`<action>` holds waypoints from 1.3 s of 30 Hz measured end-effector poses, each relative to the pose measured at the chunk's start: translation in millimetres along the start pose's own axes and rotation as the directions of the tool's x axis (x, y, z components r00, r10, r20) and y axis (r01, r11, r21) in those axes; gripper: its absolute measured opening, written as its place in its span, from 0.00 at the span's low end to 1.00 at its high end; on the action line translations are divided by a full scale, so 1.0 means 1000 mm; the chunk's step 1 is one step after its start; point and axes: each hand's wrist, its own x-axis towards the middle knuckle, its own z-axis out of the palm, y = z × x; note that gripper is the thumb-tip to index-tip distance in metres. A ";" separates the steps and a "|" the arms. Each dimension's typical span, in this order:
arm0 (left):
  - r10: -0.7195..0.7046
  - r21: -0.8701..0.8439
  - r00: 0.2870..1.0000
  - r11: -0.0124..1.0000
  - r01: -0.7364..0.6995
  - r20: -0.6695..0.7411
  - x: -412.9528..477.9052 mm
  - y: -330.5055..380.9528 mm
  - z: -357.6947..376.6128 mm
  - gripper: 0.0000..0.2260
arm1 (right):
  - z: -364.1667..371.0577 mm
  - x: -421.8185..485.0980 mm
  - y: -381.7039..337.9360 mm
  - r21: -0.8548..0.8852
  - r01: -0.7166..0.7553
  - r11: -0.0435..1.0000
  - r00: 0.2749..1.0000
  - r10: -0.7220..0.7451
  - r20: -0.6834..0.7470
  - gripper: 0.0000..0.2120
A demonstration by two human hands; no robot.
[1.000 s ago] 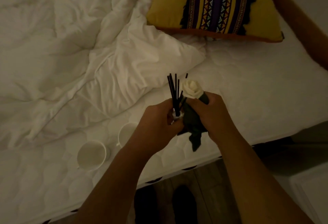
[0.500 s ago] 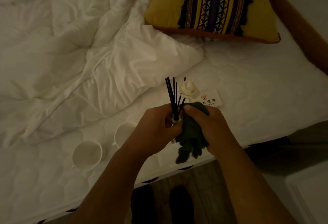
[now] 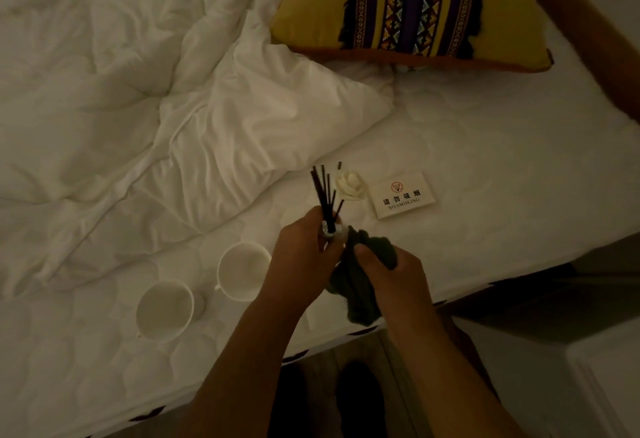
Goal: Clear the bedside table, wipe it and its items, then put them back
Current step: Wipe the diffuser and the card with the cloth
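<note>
My left hand (image 3: pixel 304 261) grips a small reed diffuser bottle (image 3: pixel 330 231) over the edge of the bed; black reed sticks (image 3: pixel 325 193) and a cream paper rose (image 3: pixel 350 186) rise from its neck. My right hand (image 3: pixel 391 274) is closed on a dark green cloth (image 3: pixel 356 293), pressed against the bottle's right side, with the cloth's end hanging down. Most of the bottle is hidden by my hands. A white no-smoking card (image 3: pixel 403 199) lies on the mattress just beyond the rose. Two white cups (image 3: pixel 164 311) (image 3: pixel 242 276) stand on the mattress left of my left hand.
A rumpled white duvet (image 3: pixel 138 91) covers the left of the bed. A yellow patterned cushion (image 3: pixel 412 4) lies at the head, by a wooden headboard (image 3: pixel 588 32). The white bedside table (image 3: pixel 609 385) shows at the lower right. My dark shoes (image 3: pixel 360 399) stand on the floor below.
My right hand with the cloth has slid down from the rose and neck to the bottle's lower side. The rose and the no-smoking card behind it have come into view.
</note>
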 end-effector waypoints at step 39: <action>-0.575 -0.260 0.818 0.786 0.561 0.025 0.091 0.024 0.131 0.22 | -0.123 0.035 0.002 0.114 -0.026 0.993 0.974 0.050 -0.219 0.07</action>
